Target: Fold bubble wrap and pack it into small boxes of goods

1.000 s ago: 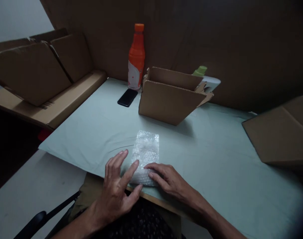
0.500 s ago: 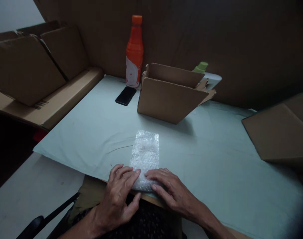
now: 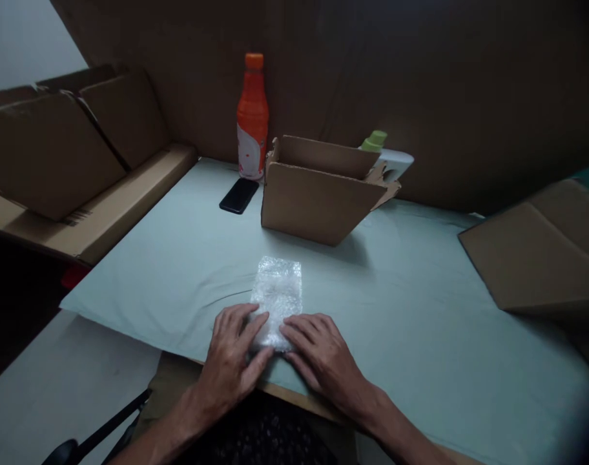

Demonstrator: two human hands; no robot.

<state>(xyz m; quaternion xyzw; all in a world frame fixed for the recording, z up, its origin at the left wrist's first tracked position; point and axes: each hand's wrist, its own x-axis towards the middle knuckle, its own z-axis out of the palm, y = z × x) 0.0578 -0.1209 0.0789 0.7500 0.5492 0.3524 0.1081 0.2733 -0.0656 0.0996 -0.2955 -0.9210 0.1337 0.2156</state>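
Observation:
A small packet wrapped in clear bubble wrap (image 3: 277,294) lies on the pale green cloth (image 3: 411,303) near the table's front edge. My left hand (image 3: 236,358) presses its fingers on the packet's near left corner. My right hand (image 3: 318,352) rests its fingertips on the near right corner. Both hands lie flat with fingers apart, and the packet's near end is hidden under them. An open cardboard box (image 3: 318,194) stands behind the packet, toward the back of the table.
An orange bottle (image 3: 252,119) and a black phone (image 3: 239,195) sit at the back left. A green-capped white item (image 3: 386,155) peeks from behind the box. Cardboard sheets lean at the left (image 3: 57,155) and lie at the right (image 3: 541,258).
My left hand came down from lifted and spread to flat on the packet. Both hands slid forward over its near end. The view shifted slightly.

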